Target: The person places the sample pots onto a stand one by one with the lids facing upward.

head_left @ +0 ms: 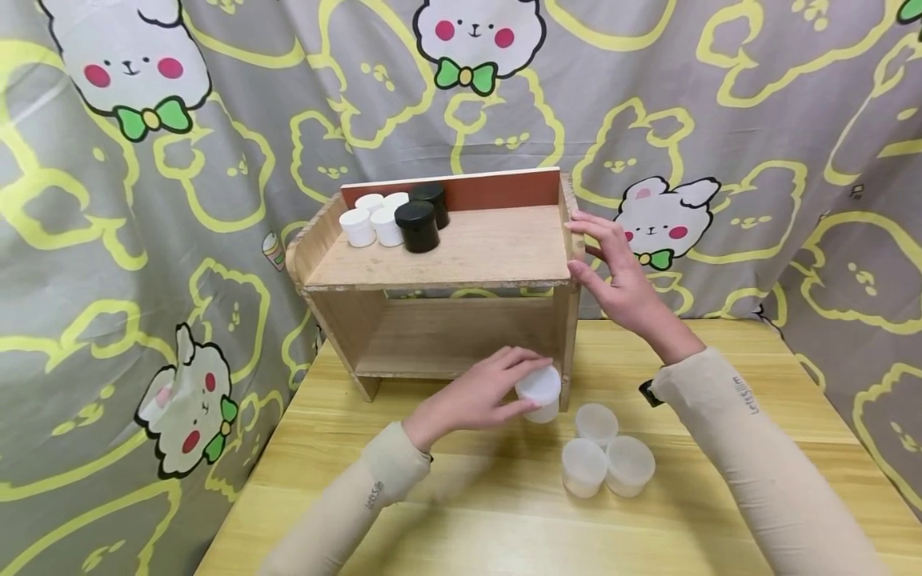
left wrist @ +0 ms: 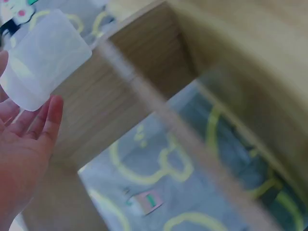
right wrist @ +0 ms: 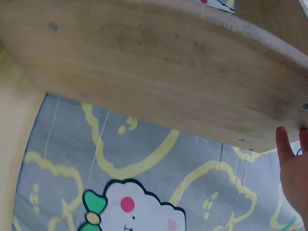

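Observation:
My left hand [head_left: 486, 392] pinches a frosted white plastic jar [head_left: 542, 392] between thumb and fingers, in front of the right end of a small two-tier wooden shelf [head_left: 497, 248]. In the left wrist view, the same translucent jar [left wrist: 45, 60] is lifted in the left hand [left wrist: 29, 149], and the shelf's lower opening lies beyond it. My right hand [head_left: 623, 276] touches the shelf's right side panel, fingers near the top and thumb at the front edge. The right wrist view has the right hand's [right wrist: 294, 168] fingertips against the outer face of that panel [right wrist: 159, 72].
Three more frosted jars [head_left: 585, 466] stand clustered on the wooden table [head_left: 691, 512], right of the left hand. On the shelf's upper tier, several white-lidded jars [head_left: 358, 227] and two black jars [head_left: 418, 226] group at the left. A patterned curtain [head_left: 259, 144] hangs behind.

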A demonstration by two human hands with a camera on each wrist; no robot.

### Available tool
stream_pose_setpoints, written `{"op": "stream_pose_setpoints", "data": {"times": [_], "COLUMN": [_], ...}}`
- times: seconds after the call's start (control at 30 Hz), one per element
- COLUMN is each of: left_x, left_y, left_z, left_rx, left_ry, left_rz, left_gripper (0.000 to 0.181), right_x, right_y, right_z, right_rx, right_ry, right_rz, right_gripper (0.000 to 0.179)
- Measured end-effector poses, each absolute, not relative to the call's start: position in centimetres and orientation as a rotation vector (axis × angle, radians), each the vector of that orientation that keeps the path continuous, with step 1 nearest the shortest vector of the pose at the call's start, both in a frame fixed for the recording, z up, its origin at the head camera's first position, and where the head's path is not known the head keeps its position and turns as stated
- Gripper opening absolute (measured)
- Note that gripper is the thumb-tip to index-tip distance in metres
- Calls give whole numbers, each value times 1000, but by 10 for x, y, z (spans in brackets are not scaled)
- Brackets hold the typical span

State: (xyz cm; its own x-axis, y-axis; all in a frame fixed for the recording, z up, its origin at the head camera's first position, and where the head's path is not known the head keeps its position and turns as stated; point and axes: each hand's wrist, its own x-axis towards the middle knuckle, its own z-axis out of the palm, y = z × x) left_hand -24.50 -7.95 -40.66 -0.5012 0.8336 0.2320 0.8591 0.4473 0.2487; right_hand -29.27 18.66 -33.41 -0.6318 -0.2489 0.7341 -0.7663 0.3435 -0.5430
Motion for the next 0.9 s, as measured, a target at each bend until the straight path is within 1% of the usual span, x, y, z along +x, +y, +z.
{"op": "stream_pose_setpoints", "data": {"times": [0.4, 0.63, 0.9], "left_x": [-234, -238, -251], "left_y": [-98, -105, -112], "left_z": [-320, -295, -270], "left_rx": [-1494, -1446, -1366], "left_ry": [-2350, -2271, -2203], "left_rz": [-474, -528, -591], "left_gripper": [63, 62, 59], "right_x": [-291, -291, -292], "right_y": [195, 197, 196], "right_z": [-326, -325, -324], "right_rx": [939, 934, 943], "right_ry": [-2146, -2158, -2168], "right_rz": [1138, 1127, 1146], "right_gripper": [58, 60, 59]}}
